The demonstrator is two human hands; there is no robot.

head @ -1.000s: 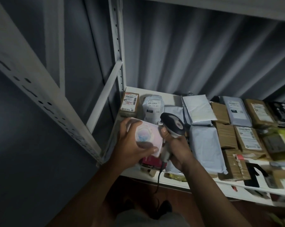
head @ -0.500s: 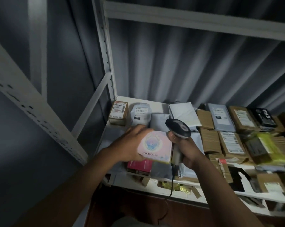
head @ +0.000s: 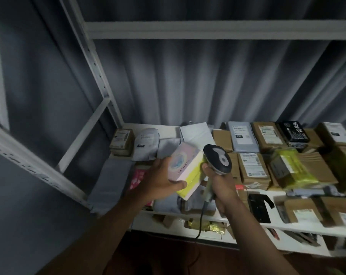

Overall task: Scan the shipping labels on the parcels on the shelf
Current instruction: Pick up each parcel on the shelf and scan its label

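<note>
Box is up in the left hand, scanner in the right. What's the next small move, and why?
Probably turn the pastel box further in the left hand until a shipping label faces the scanner. Only its printed top and yellow side show, with no label visible on either, and the right hand already holds the scanner head right beside the box.

Parcel storage room, dimly lit.
A white metal shelf stands against a ribbed grey wall, packed edge to edge with labelled cardboard boxes and grey mailer bags; a corded barcode scanner is in use.
</note>
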